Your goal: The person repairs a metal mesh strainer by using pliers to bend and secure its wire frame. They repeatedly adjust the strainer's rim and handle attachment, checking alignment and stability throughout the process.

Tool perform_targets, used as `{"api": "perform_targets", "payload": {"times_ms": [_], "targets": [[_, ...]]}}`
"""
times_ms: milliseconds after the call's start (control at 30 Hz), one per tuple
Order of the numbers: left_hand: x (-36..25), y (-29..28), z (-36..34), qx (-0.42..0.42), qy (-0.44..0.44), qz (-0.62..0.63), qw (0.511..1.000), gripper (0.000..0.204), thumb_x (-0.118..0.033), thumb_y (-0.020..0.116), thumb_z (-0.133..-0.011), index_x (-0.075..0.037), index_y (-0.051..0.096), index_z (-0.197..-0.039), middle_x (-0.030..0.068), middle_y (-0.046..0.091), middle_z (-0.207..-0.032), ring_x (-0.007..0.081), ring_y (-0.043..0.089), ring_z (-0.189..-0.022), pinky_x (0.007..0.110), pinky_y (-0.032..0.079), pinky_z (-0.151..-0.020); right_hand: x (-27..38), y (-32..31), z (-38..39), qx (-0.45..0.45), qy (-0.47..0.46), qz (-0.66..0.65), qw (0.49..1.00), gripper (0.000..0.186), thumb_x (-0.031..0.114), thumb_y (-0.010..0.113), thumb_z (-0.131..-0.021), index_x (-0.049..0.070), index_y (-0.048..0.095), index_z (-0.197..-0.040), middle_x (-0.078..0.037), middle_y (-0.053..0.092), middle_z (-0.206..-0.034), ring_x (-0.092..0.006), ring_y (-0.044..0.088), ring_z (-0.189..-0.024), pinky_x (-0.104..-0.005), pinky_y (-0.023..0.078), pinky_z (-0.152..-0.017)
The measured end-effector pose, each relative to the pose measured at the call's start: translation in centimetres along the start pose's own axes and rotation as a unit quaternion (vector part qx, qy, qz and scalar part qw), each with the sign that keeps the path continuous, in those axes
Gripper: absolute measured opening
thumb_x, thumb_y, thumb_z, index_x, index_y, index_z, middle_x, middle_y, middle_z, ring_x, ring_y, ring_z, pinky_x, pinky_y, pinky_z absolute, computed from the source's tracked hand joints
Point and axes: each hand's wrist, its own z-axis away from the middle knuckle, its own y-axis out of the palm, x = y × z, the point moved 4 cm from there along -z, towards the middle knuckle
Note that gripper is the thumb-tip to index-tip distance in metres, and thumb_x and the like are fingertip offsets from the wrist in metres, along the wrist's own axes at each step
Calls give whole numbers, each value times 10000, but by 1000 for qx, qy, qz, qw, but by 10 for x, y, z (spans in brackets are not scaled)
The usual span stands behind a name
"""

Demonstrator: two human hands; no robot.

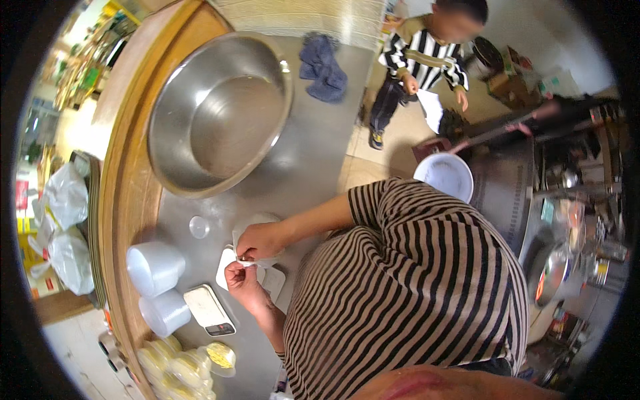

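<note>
My right hand [263, 239] and my left hand [245, 285] meet over the steel counter [307, 150], both pinching a small white item [247, 263], like thin film or paper. Pale boards or trays [271, 283] lie partly hidden beneath them. A white scale [208, 307] is beside my left hand. Further left stand two stacks of clear plastic tubs [155, 268], with a small clear disc [199, 227] above them. Yellowish filled containers [170, 364] sit at the bottom, one showing yellow shreds.
A large steel basin [217, 113] and a blue-grey cloth [320, 70] occupy the upper counter, along a wooden ledge [117, 200]. Another person [420, 60] stands beyond the counter holding white paper. A white bucket [442, 177], plastic bags [63, 200] and cookware at right are around me.
</note>
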Motion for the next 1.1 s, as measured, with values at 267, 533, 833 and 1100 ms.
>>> {"api": "perform_targets", "payload": {"times_ms": [267, 533, 833, 1100], "targets": [[53, -31, -35, 34, -102, -22, 994, 47, -3, 627, -852, -38, 602, -835, 12, 616, -751, 69, 519, -596, 199, 412, -490, -33, -8, 35, -110, 174, -391, 897, 196, 236, 606, -821, 55, 665, -772, -31, 654, -703, -127, 576, -634, -304, 465, -621], [77, -35, -51, 24, -148, -54, 987, 106, -46, 633, -807, -62, 602, -707, -9, 580, -665, 59, 468, -531, 207, 366, -444, -12, -9, 61, 17, 146, 71, 987, 311, 374, 710, -756, 70, 652, -793, -93, 614, -656, -208, 581, -607, -377, 457, -586], [99, -38, -53, -47, -254, 56, 964, 158, -122, 617, -793, -77, 543, -661, -12, 437, -535, 105, 387, -434, 267, 321, -408, -1, -18, 70, -49, 89, -207, 973, 142, 189, 674, -853, 53, 714, -841, -42, 625, -800, -167, 553, -812, -319, 425, -787], [-9, -27, -16, 191, -108, 368, 904, 121, -59, 506, -865, -2, 593, -803, 74, 600, -686, 160, 468, -603, 287, 394, -602, 30, -28, 56, -127, 128, -556, 812, 211, 142, 536, -950, -19, 652, -1021, -77, 641, -993, -170, 556, -868, -307, 417, -844]]}}
